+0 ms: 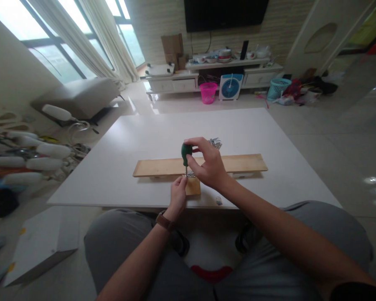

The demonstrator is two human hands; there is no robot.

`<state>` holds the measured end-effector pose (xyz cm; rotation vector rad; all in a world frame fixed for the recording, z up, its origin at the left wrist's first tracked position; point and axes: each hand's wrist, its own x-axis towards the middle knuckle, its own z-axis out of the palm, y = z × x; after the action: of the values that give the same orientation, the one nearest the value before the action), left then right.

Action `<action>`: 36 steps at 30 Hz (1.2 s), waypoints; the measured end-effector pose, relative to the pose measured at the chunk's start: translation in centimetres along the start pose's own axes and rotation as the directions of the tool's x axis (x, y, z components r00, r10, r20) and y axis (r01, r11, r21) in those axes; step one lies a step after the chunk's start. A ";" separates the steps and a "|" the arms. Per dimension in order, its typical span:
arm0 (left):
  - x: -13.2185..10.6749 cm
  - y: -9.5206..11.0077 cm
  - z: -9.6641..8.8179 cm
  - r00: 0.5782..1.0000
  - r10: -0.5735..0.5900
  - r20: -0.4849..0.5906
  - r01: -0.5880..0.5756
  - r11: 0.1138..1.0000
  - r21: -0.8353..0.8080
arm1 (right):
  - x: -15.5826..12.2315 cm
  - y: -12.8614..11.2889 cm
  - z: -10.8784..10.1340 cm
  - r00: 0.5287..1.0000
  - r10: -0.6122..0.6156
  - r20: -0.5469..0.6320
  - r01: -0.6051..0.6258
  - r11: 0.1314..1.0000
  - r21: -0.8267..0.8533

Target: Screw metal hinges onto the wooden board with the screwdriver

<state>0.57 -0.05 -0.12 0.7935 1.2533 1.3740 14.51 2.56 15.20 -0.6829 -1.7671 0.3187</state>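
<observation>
My right hand (209, 164) grips a screwdriver (186, 153) by its green handle, the shaft pointing straight down. Its tip meets a small metal hinge (191, 175) where a long wooden board (159, 167) and a small wooden block (193, 187) come together. My left hand (179, 191) is closed in a pinch at the block's left edge, beside the screwdriver tip. Whatever lies between those fingertips is too small to make out. Behind my right hand, a little pile of metal hinges (216, 143) rests on the table, partly covered by the hand.
The white table (113, 184) ends just before my knees. A small sticker-like patch (219, 201) is near its front edge. Beyond stand a pink basket (208, 93), a blue box fan (231, 87) and a low TV cabinet (260, 78). A grey box (40, 238) is on the floor at left.
</observation>
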 end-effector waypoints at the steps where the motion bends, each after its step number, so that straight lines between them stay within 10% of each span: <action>1: 0.0 0.0 0.0 1.000 0.001 0.000 -0.001 1.000 -0.002 | 0.0 0.0 0.0 1.000 0.003 -0.004 -0.003 1.000 -0.002; 36: -0.2 0.1 0.2 1.000 -0.024 0.013 0.025 0.999 -0.036 | 0.1 0.1 0.0 0.996 0.037 -0.086 -0.041 0.998 -0.052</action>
<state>0.78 -0.20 0.10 0.7585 1.2210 1.3664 14.56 2.73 15.21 -0.7596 -1.6880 0.2653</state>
